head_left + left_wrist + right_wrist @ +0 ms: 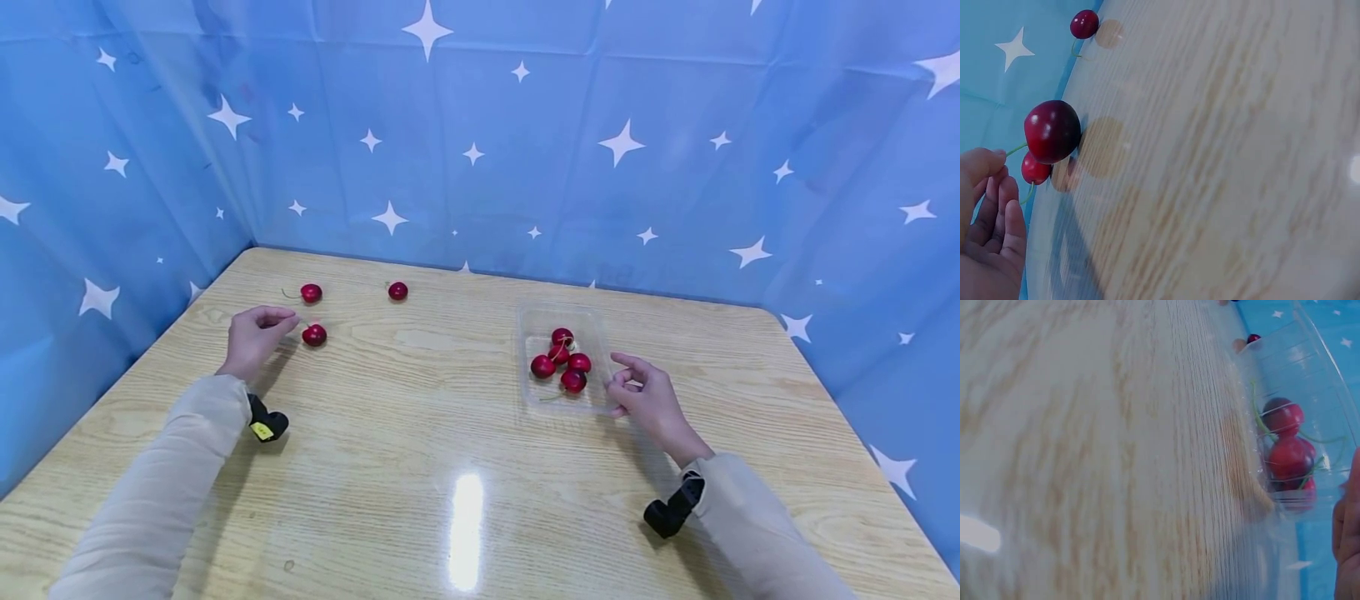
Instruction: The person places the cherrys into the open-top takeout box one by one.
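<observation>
At the left of the table, my left hand (258, 337) pinches the thin green stem of a dark red cherry (314, 335) between thumb and forefinger. In the left wrist view this cherry (1052, 132) looms large, its stem running to the fingertips. Just behind it lies a second cherry (311, 293) with a long stem, and a third cherry (397, 291) sits farther right. My right hand (651, 400) holds the right side of a clear plastic box (528, 317), fingers bent at its rim. Several red cherries (573, 381) with stems are grouped inside the box.
The pale wooden table (375, 467) reaches back to a blue curtain (525, 150) with white stars, which also hangs along both sides. A bright light reflection shows on the tabletop near the front. Black wrist cameras (671, 508) sit on both sleeves.
</observation>
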`<state>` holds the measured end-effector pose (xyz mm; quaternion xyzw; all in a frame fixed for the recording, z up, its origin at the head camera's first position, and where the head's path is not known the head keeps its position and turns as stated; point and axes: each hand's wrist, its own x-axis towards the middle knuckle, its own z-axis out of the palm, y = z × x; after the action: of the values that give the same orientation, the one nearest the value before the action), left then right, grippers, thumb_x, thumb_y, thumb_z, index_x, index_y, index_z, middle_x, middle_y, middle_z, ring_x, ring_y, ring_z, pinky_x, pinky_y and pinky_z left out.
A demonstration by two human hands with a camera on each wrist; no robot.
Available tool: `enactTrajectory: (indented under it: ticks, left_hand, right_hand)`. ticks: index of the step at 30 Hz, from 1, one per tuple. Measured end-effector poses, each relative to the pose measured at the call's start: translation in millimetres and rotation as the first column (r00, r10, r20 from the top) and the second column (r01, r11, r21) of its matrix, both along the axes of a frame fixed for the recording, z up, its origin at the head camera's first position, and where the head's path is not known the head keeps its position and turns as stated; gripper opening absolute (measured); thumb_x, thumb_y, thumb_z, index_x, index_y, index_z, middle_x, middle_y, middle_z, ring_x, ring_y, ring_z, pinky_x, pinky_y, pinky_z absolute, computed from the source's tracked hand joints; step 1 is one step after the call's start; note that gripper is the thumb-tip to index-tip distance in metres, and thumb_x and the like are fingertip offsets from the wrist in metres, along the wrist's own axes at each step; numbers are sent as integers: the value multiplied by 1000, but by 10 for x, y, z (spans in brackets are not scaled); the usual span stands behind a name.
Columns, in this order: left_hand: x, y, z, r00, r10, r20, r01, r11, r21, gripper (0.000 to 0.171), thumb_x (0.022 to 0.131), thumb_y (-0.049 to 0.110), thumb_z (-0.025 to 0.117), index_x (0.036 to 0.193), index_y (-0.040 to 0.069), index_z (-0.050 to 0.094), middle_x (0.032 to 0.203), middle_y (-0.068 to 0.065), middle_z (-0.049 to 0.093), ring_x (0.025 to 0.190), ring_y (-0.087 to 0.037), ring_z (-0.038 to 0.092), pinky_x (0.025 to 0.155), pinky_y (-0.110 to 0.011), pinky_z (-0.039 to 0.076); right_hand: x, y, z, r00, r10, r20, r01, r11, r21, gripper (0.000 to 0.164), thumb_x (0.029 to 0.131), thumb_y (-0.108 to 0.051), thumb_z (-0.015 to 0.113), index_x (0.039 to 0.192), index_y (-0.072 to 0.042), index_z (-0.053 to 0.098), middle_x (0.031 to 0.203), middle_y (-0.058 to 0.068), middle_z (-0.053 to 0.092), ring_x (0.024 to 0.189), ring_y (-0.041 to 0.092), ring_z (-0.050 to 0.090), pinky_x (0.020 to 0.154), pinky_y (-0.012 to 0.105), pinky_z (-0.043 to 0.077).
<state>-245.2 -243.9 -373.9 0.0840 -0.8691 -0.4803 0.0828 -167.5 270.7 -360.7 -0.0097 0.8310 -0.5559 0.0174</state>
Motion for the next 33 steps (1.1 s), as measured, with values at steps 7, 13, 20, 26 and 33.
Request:
enactTrajectory:
  ticks: [7, 13, 20, 26, 33]
  left_hand:
    - [18, 31, 27, 998, -57, 39, 57, 998, -5, 43, 88, 36, 51, 115, 3, 57, 113, -15, 54, 94, -16, 47, 75, -24, 38]
    - [27, 70, 14, 997, -76, 32, 77, 997, -14, 39, 89, 33, 51, 113, 3, 58, 106, -15, 57, 89, -15, 52, 71, -21, 41]
    - [45, 144, 52, 999, -50, 2, 50, 999, -7, 36, 89, 31, 51, 111, 3, 59, 103, -14, 58, 83, -9, 52, 69, -20, 40]
    - [68, 245, 101, 998, -64, -1, 64, 997, 33, 36, 88, 29, 53, 111, 2, 59, 102, -11, 56, 85, -13, 49, 69, -21, 40]
    - [85, 411, 147, 994, -111, -20, 112, 991, 68, 35, 87, 27, 56, 111, 1, 59, 100, -9, 56, 84, -10, 48, 70, -20, 41]
  right_hand:
    - [5, 4, -1, 1000, 2, 3, -2, 1000, -2, 53, 85, 0, 51, 133, 6, 31, 82, 10, 47, 56, 10, 54, 52, 28, 50]
    - [3, 5, -1, 1000, -1, 10, 1, 1000, 2, 52, 85, 1, 51, 133, 5, 31, 82, 9, 47, 56, 11, 54, 52, 28, 50]
    - [8, 3, 0, 1000, 4, 6, -4, 1000, -9, 52, 85, 1, 50, 133, 6, 30, 83, 9, 47, 56, 11, 55, 52, 28, 50]
    - [7, -1, -1, 1000, 2, 4, -2, 1000, -18, 52, 85, 1, 50, 133, 6, 31, 82, 9, 46, 56, 11, 55, 52, 27, 50]
    - [-2, 5, -11, 1000, 2, 4, -1, 1000, -24, 52, 85, 1, 50, 134, 5, 30, 83, 9, 46, 56, 10, 54, 52, 27, 50]
